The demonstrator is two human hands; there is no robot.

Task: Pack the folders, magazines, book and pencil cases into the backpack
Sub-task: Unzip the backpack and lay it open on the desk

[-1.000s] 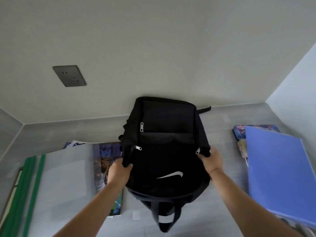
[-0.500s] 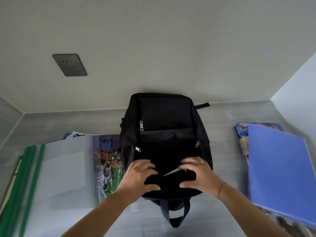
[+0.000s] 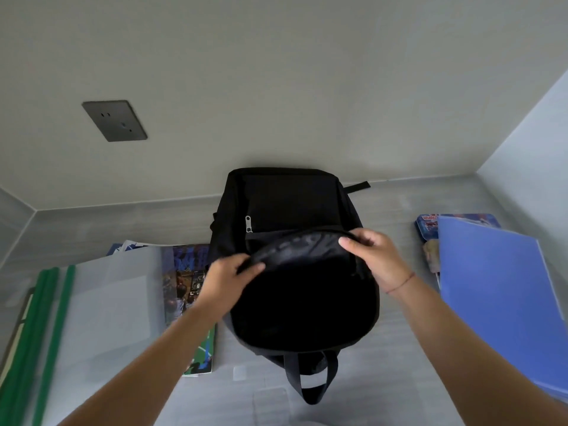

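Backpack (image 3: 289,198): black, lying flat on the grey worktop (image 3: 396,348), far end against the wall, carry loop (image 3: 310,379) at the near end. Main compartment is unzipped; its flap (image 3: 302,249) is lifted and folded back, with the lining showing. The dark opening lies just nearer than both grips.

Left grip (image 3: 227,276): clamped on the left part of the flap's edge, thumb on top, fingers under the fabric.
Right grip (image 3: 373,261): clamped on the right part of the same edge, fingers curled over it. A thin red thread (image 3: 401,282) sits round that wrist.

A small zip pull (image 3: 248,224) on the front pocket lies just beyond the flap, between the two grips.

Left of the left grip:
- magazine (image 3: 187,290), sports cover, flat on the worktop, touching or just beside the backpack's side.
- clear folder (image 3: 113,299) overlapping the magazine's left part, with green spines (image 3: 46,321) further left.
- more printed sheets showing past the folder's far edge; cannot tell what they are.

Right of the right grip:
- blue folder (image 3: 498,296), flat, well apart from the backpack.
- pencil case (image 3: 430,226), blue with a printed lid, partly under the folder's far corner.

Grey socket plate (image 3: 114,120) on the wall, beyond the left grip.
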